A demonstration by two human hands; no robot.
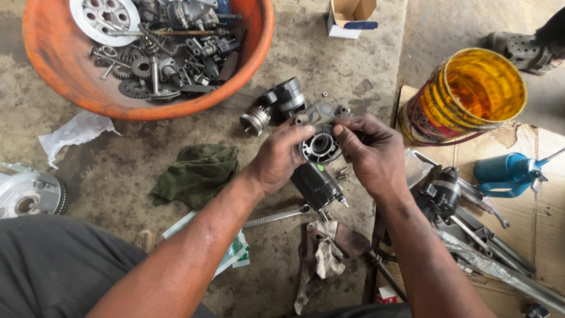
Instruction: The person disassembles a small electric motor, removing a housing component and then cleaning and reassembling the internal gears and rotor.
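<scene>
Near the centre of the frame, the fingers of the left hand (pixel 276 159) were curled closed against the left side of a round grey metal end housing (pixel 321 144), thumb pressed near its top rim. The right hand (pixel 371 154) gripped the same housing from the right, its thumb laid on the upper edge and the other fingers wrapped behind. The housing showed a dark circular bore in its middle and sat on the end of a black cylindrical motor body (pixel 316 184) that slanted down toward the lower centre, held off the concrete floor (pixel 329 70).

Just above the hands lay a second dark cylindrical part with a toothed gear end (pixel 272 107). Below the motor body a steel spanner (pixel 276 217) rested on the floor, and under it a dirty crumpled rag (pixel 322 253). A folded green cloth (pixel 197 174) lay left of the left wrist.

In the upper left stood a large orange basin (pixel 53 65) filled with gears, sprockets and other metal parts. A yellow tin can (pixel 465 100) stood open at the upper right on a sheet of cardboard (pixel 541 206), with a blue oil can (pixel 506 172) beside it. A small cardboard box (pixel 350 17) sat at the top edge, and a round silver hub part (pixel 29 193) at the left edge.
</scene>
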